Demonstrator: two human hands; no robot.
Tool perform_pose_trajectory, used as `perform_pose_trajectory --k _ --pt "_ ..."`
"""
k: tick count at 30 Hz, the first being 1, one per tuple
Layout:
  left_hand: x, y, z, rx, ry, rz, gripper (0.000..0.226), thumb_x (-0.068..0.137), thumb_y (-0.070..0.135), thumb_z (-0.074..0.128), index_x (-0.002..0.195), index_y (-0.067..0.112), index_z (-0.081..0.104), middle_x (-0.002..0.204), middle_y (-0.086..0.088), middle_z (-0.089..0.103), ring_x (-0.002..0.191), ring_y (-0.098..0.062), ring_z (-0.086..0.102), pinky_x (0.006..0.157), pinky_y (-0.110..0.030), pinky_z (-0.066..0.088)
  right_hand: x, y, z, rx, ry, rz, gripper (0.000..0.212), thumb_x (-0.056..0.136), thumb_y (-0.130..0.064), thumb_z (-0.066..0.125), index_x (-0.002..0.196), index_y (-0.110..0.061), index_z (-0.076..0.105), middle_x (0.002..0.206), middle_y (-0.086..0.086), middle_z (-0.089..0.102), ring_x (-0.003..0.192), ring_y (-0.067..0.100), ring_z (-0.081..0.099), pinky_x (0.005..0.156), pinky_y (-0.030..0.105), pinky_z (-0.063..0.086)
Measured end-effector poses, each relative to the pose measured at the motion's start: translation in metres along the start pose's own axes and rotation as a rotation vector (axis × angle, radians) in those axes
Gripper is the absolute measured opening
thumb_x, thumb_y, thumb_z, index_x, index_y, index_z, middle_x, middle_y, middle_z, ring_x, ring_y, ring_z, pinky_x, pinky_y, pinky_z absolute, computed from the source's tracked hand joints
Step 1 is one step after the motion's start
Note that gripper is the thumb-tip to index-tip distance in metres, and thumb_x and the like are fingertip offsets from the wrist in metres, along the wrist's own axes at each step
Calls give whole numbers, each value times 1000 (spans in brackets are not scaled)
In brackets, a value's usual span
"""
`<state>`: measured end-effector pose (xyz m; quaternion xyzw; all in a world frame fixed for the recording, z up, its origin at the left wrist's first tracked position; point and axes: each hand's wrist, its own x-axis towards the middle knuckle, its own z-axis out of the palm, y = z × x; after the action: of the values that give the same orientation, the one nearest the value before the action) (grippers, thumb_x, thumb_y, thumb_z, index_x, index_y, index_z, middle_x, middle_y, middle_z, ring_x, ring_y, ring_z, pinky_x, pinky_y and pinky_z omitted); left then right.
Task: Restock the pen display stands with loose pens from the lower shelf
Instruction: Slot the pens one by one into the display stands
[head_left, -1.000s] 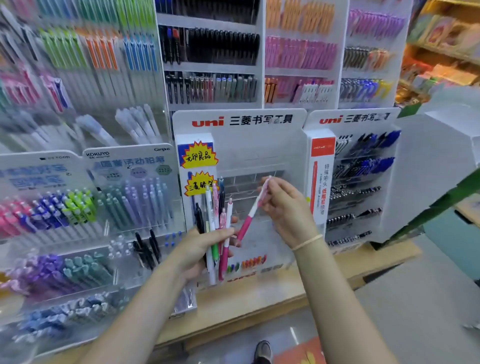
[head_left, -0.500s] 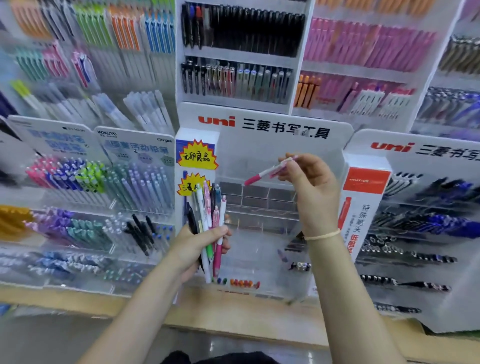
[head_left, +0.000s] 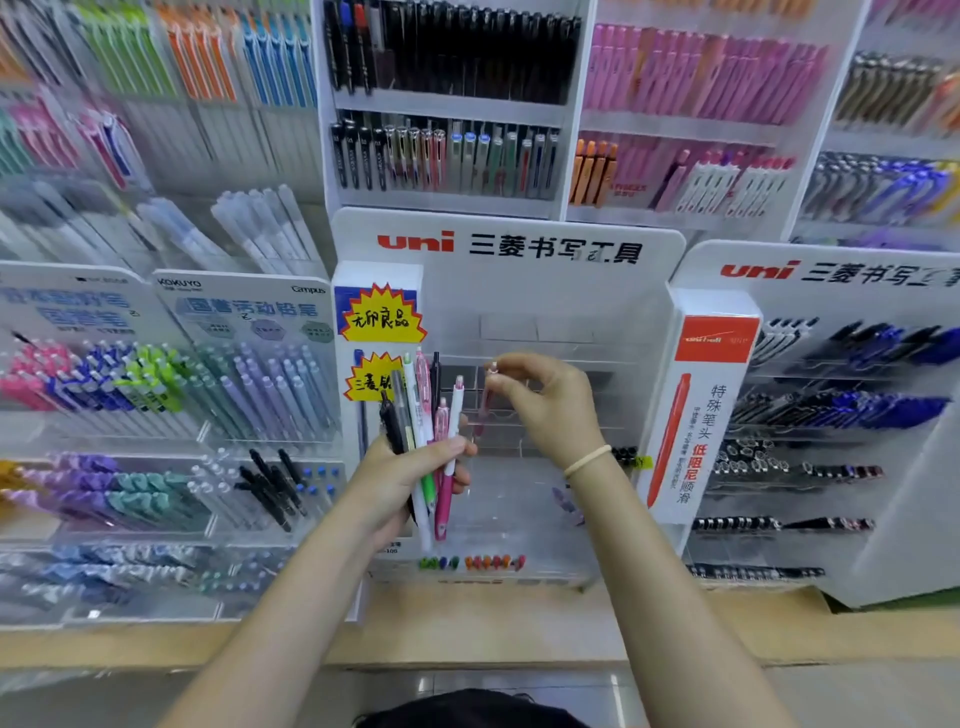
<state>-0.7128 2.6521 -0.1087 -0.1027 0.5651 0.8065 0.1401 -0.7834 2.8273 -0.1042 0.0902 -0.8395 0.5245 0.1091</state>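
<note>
Head view shows us standing before a wall of pen racks. Our left hand (head_left: 410, 478) grips a bundle of loose pens (head_left: 428, 441), held roughly upright, with white, pink, green and black barrels fanned out above the thumb and tips poking out below the palm. Our right hand (head_left: 550, 405) pinches the top end of a single pink pen (head_left: 485, 400) between thumb and fingertips; the pen hangs almost vertical, its lower part blurred against the clear tiers of the middle uni display stand (head_left: 509, 249). That stand looks mostly bare, with a short row of small coloured caps (head_left: 472, 562) along its bottom tier. A pale band (head_left: 587, 460) circles our right wrist. The stands rest on a wooden shelf (head_left: 467, 629).
</note>
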Motion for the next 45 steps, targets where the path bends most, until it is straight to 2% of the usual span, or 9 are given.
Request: perform_pose_trajectory --k 5,8,10,13,17,25,32,38,45 --pt "-11 5 -2 2 -49 1 37 82 15 67 110 -8 62 74 -10 73 61 -18 68 61 -29 59 0 -2 3 -115 -27 -15 13 83 -15 78 96 -13 77 86 -6 74 76 -13 62 75 4 43" --pt "-17 6 -6 -32 -38 21 38 77 17 69 108 -4 63 83 -13 74 62 -20 69 61 -31 59 -5 -11 -3 -211 -68 -39 23 84 -22 78 105 -14 76 95 -4 75 85 -5 65 83 18 49" --pt "-20 6 -8 -48 -35 26 35 76 16 70 106 -2 64 83 -13 74 63 -20 69 60 -31 59 -13 -18 -9 -280 23 -138 23 87 -25 75 107 -15 75 98 -4 75 91 8 65 86 26 49" --pt "-20 5 -7 -26 -40 24 25 75 15 72 94 0 68 78 -12 71 64 -20 68 60 -30 59 -26 -38 -17 -86 114 -105 12 92 -21 69 95 -14 77 87 -7 74 77 6 63 73 23 50" --pt "-21 5 -2 2 -97 22 20 78 17 69 89 2 68 75 -11 69 61 -20 67 58 -30 58 -38 -49 -17 281 -243 206 16 96 -16 63 105 -11 74 93 -3 74 75 2 64 60 15 47" --pt "-22 2 11 22 -149 -21 34 78 15 70 107 -1 65 79 -13 72 63 -22 70 58 -30 59 -48 -32 -24 565 -212 311 23 95 -10 62 110 6 67 84 4 69 75 12 61 63 24 45" --pt "-20 1 17 8 -130 -37 30 82 12 67 104 -8 65 74 -13 72 62 -20 70 57 -28 58 -55 -34 -32 695 -284 367 24 91 -19 63 111 -8 71 79 -1 67 77 16 58 71 28 47" --pt "-13 -2 16 49 36 -11 28 92 13 68 114 -4 65 91 -16 77 74 -28 74 65 -34 63 -36 -48 -47 618 27 203 13 99 -9 55 106 -12 66 99 5 75 96 19 70 76 31 56" --pt "-10 6 13 43 45 7 36 91 17 70 119 -2 61 85 -14 73 67 -24 70 66 -35 61 -17 -67 -65 481 202 -65 17 98 2 53 110 -4 64 106 9 73 103 16 70 85 27 56"
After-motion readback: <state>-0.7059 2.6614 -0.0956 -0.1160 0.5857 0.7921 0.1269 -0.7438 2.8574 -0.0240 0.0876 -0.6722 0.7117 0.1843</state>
